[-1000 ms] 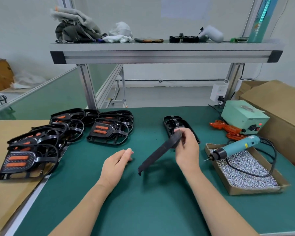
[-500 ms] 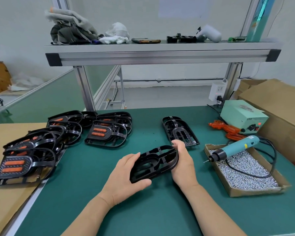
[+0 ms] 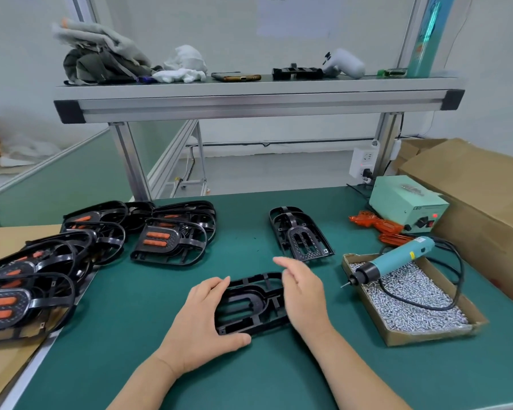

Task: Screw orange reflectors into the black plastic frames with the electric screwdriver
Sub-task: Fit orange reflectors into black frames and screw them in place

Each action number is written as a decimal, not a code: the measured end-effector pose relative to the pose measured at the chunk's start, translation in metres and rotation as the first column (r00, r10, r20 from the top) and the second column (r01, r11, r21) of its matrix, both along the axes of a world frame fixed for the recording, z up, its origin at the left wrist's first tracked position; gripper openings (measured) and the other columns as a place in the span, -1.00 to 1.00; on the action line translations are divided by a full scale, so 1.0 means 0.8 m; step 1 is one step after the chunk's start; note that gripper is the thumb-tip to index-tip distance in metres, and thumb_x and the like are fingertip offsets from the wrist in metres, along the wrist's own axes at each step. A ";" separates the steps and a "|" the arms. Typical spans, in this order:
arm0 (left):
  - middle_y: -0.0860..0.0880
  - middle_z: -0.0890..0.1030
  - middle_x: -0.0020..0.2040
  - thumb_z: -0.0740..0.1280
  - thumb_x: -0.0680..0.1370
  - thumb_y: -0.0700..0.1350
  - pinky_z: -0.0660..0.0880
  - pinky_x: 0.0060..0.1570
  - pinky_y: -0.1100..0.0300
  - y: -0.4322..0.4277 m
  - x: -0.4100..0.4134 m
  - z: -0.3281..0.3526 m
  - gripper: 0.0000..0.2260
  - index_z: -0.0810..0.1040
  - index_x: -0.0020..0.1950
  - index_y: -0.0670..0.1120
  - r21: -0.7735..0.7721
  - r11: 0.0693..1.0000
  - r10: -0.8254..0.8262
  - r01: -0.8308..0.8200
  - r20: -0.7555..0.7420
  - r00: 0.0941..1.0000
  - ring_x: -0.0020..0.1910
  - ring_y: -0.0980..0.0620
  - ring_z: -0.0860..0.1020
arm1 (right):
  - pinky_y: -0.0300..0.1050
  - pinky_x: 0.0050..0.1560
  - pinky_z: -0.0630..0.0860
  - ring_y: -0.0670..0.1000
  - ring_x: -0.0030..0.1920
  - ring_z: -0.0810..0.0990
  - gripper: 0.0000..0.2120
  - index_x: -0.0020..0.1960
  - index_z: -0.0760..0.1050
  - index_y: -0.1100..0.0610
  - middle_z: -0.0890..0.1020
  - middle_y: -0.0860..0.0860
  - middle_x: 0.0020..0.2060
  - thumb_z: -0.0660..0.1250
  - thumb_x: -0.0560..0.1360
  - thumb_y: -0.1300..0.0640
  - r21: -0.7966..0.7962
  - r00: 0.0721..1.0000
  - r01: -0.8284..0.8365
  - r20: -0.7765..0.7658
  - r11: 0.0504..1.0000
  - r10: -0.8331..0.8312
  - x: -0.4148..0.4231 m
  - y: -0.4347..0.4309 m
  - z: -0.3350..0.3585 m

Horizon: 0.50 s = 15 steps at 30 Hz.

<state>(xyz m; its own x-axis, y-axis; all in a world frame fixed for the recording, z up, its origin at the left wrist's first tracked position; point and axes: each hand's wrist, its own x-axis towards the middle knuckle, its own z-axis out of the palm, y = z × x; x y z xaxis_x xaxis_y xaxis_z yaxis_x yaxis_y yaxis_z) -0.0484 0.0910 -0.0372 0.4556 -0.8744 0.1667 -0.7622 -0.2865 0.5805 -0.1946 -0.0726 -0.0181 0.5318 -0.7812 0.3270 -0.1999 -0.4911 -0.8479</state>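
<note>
A black plastic frame (image 3: 251, 303) without a reflector lies flat on the green mat in front of me. My left hand (image 3: 200, 321) grips its left end, thumb under the near edge and fingers over the far edge. My right hand (image 3: 304, 294) hovers at the frame's right end with relaxed fingers, holding nothing. Further back rests another bare frame (image 3: 301, 233). The teal electric screwdriver (image 3: 393, 258) lies across a cardboard tray of screws (image 3: 412, 300) at the right. Orange reflectors (image 3: 378, 226) lie beside the tray's far end.
Several finished frames with orange reflectors (image 3: 168, 239) are piled at the left, some on a cardboard sheet (image 3: 0, 362). A green power unit (image 3: 407, 204) and a large cardboard box (image 3: 480, 196) stand at the right. An aluminium shelf (image 3: 258, 99) spans the bench overhead.
The frame, held up on edge by my right hand a second ago, has come down flat on the mat. My left hand took hold of it and my right hand let go.
</note>
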 end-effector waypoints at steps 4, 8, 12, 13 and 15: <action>0.48 0.06 0.38 0.43 0.22 0.45 0.27 0.44 0.21 -0.002 0.000 -0.001 0.03 0.11 0.59 0.18 -0.017 0.999 -0.034 0.034 -0.007 0.999 0.44 0.35 0.13 | -0.32 0.35 0.32 0.00 0.24 0.57 -0.80 0.12 0.68 0.20 0.67 0.03 0.13 0.31 0.59 0.28 -0.235 0.992 -0.088 -0.110 0.968 0.063 -0.001 0.007 -0.009; 0.36 0.11 0.47 0.37 0.25 0.50 0.25 0.46 0.21 -0.004 0.000 -0.001 0.01 0.08 0.60 0.20 -0.007 0.999 -0.043 0.043 0.029 0.999 0.48 0.33 0.11 | -0.15 0.34 0.41 0.04 0.20 0.60 -0.84 0.06 0.69 0.20 0.68 0.06 0.10 0.34 0.57 0.26 -0.355 1.000 -0.010 -0.024 0.935 0.002 -0.003 -0.006 0.012; 0.39 0.09 0.47 0.35 0.27 0.50 0.27 0.44 0.24 -0.004 0.000 -0.001 -0.02 0.06 0.59 0.24 0.005 0.999 -0.036 0.036 0.038 0.999 0.45 0.34 0.17 | -0.10 0.33 0.40 0.03 0.19 0.55 -0.80 0.13 0.64 0.15 0.64 0.02 0.14 0.32 0.55 0.25 -0.410 0.991 0.057 -0.086 0.910 -0.101 -0.007 -0.055 0.059; 0.40 0.09 0.47 0.34 0.27 0.52 0.26 0.43 0.25 -0.004 0.000 -0.001 -0.03 0.06 0.58 0.25 0.008 0.999 -0.039 0.038 0.049 0.998 0.45 0.35 0.15 | -0.07 0.33 0.39 0.04 0.21 0.52 -0.77 0.17 0.61 0.13 0.61 0.02 0.17 0.31 0.55 0.24 -0.411 0.977 0.071 -0.154 0.909 -0.146 -0.009 -0.075 0.070; 0.44 0.06 0.45 0.29 0.27 0.56 0.24 0.44 0.26 -0.004 0.001 -0.002 -0.02 0.05 0.58 0.25 0.016 0.999 -0.048 0.047 0.068 0.996 0.47 0.37 0.10 | 0.04 0.36 0.37 0.09 0.28 0.47 -0.67 0.30 0.53 0.10 0.53 0.06 0.28 0.30 0.55 0.21 -0.399 0.910 0.102 -0.332 0.911 -0.247 -0.015 -0.121 0.088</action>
<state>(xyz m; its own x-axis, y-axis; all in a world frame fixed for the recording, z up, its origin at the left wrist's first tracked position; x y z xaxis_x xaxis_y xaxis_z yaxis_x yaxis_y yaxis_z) -0.0479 0.0877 -0.0386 0.4011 -0.8974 0.1837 -0.8132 -0.2566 0.5224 -0.2068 -0.1694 0.0526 0.5359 -0.7356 0.4144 -0.5723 -0.6773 -0.4623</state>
